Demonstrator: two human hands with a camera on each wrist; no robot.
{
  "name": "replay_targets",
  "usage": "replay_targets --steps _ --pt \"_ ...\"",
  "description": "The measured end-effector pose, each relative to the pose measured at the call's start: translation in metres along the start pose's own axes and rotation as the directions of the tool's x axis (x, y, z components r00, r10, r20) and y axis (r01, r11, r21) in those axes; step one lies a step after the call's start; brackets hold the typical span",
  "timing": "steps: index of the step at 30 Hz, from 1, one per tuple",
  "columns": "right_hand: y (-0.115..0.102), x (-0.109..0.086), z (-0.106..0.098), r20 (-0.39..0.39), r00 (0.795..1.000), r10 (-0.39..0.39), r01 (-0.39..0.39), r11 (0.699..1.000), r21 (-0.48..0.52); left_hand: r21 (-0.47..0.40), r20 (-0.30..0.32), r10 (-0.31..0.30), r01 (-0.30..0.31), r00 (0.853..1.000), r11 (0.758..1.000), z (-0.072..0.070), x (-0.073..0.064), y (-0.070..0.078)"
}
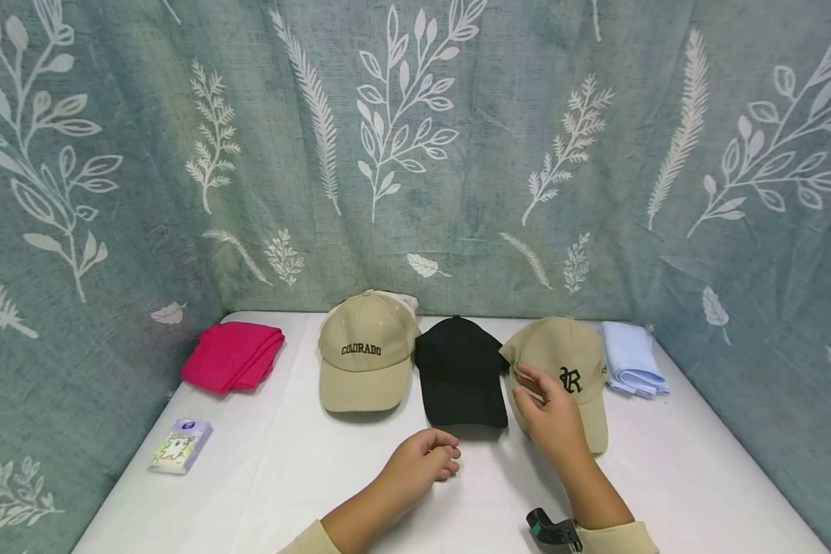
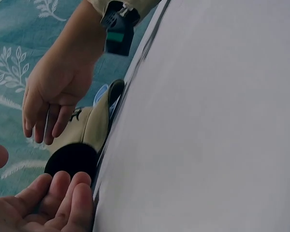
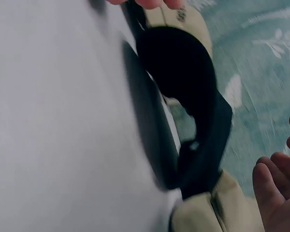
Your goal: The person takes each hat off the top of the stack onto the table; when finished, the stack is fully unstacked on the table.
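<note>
Three caps stand in a row on a white table. On the left is a beige cap [image 1: 363, 354] lettered COLORADO, with a paler cap partly hidden behind it. A black cap [image 1: 460, 373] sits in the middle, brim towards me. To its right stands a beige cap [image 1: 561, 350] with a dark letter R. My right hand [image 1: 552, 415] hovers over this cap's front and left side, fingers loosely bent and holding nothing. In front of the black cap's brim is my left hand [image 1: 421, 463], relaxed and holding nothing; its loosely bent fingers [image 2: 60, 193] show in the left wrist view.
A folded red cloth [image 1: 231, 356] lies at the back left, with a small purple-and-white pack [image 1: 180, 446] nearer to me. Behind the right cap is a folded light blue cloth [image 1: 633, 358]. A leaf-patterned teal curtain [image 1: 415, 231] encloses the table's back and sides.
</note>
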State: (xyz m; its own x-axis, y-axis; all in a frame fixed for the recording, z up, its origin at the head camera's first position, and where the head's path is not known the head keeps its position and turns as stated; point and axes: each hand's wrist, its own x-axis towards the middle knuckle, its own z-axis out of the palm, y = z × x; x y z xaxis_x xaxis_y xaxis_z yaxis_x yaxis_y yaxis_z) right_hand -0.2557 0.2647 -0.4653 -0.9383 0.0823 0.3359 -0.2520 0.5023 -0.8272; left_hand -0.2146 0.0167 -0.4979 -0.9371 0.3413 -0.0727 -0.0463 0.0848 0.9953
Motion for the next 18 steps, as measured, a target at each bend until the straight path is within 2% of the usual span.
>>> replay_targets --steps 5,9,14,18 --pt "-0.008 -0.001 0.013 0.070 0.998 -0.007 0.006 1.000 0.024 0.030 -0.047 0.014 -0.012 0.999 0.999 -0.024 -0.004 -0.004" --pt "-0.016 0.000 0.021 0.108 0.994 0.009 -0.012 1.000 0.027 0.000 -0.109 0.038 -0.038 0.993 0.999 -0.039 -0.005 -0.003" --pt "-0.022 0.004 0.031 0.124 0.992 0.021 -0.026 0.999 0.038 -0.044 -0.185 0.052 -0.061 0.981 0.997 -0.054 -0.006 -0.002" --pt "-0.027 0.011 0.041 0.126 0.992 0.016 -0.024 0.998 0.062 -0.053 -0.248 0.036 -0.051 0.968 0.997 -0.067 -0.007 -0.001"
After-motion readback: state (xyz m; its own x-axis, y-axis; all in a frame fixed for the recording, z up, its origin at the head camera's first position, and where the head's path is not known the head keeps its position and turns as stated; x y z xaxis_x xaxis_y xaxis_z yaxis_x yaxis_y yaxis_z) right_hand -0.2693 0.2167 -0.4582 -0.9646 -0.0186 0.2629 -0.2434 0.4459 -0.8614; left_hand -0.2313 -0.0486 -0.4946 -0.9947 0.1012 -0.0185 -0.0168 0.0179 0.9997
